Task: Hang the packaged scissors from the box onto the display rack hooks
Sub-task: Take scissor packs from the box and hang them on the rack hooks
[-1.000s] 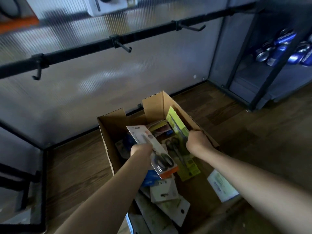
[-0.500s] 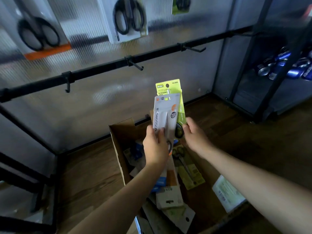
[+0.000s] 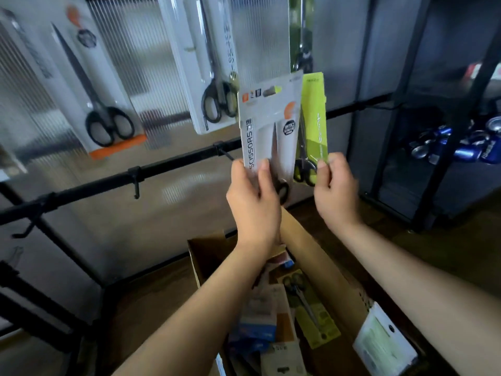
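I see left hand point(image 3: 252, 204) gripping grey scissors pack point(image 3: 269, 126) upright before rack bar point(image 3: 168, 169); right hand point(image 3: 334, 191) pinching green scissors pack point(image 3: 314, 118), seemingly overlapped behind it. Box point(image 3: 320, 261) below.

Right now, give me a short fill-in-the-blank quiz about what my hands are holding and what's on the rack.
1. The left hand grips the white scissors pack printed with the word ____.
2. The right hand pinches a scissors pack coloured ____.
3. The hook on the black rail left of the hands holds ____.

Missing: SCISSORS; green; nothing
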`<state>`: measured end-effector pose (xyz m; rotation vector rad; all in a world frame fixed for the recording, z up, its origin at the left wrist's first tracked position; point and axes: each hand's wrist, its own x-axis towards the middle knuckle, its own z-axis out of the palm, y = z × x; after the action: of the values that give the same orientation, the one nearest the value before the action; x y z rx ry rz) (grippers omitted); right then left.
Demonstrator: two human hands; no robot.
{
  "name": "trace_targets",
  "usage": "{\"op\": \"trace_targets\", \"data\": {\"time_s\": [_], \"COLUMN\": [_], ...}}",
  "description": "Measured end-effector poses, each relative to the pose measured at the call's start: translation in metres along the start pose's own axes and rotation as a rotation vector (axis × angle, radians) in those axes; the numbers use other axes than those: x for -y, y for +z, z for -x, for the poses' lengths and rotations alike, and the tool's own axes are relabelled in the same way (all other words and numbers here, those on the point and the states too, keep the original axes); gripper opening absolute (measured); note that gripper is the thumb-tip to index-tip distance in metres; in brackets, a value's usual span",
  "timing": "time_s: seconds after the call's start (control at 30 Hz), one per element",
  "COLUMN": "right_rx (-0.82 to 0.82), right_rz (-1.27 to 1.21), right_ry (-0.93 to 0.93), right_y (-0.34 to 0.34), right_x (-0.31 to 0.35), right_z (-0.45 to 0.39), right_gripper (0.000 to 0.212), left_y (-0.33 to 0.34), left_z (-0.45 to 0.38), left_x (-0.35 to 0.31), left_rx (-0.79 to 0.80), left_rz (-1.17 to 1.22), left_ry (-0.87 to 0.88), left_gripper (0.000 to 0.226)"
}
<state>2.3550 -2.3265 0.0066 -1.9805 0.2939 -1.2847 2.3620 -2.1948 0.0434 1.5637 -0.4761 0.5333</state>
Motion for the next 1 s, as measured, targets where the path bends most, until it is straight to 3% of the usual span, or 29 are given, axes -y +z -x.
{"op": "trace_targets", "data": {"time_s": [0.2, 0.43, 0.6, 0.7, 1.0], "right_rx": [-0.124, -0.262, -0.195, -0.154, -0.006], "right_rz": [-0.091, -0.301, -0.459, -0.442, -0.486], "right_ry": [-0.102, 0.033, 0.263, 0.334, 0.432], "right_y": [0.012, 0.024, 0.016, 0.001, -0.015], "right_x": [0.050, 0.092, 0.079, 0.071, 0.054], "right_z": [-0.041, -0.096, -0.139, -0.155, -0.191], "right_gripper": [0.014, 0.013, 0.016, 0.031, 0.022], "left_y": [-0.015, -0.026, -0.013, 0.005, 0.026], "left_z": [-0.040, -0.095, -0.107, -0.103, -0.093], "left_x": [-0.036, -0.086, -0.095, -0.093, -0.084], "left_rx": [-0.152, -0.365, -0.318, -0.287, -0.233], "left_rz": [0.017, 0.068, 0.124, 0.144, 0.179], "left_ry": [0.107, 0.204, 0.152, 0.076, -0.069], "left_gripper": [0.021, 0.037, 0.036, 0.036, 0.031]}}
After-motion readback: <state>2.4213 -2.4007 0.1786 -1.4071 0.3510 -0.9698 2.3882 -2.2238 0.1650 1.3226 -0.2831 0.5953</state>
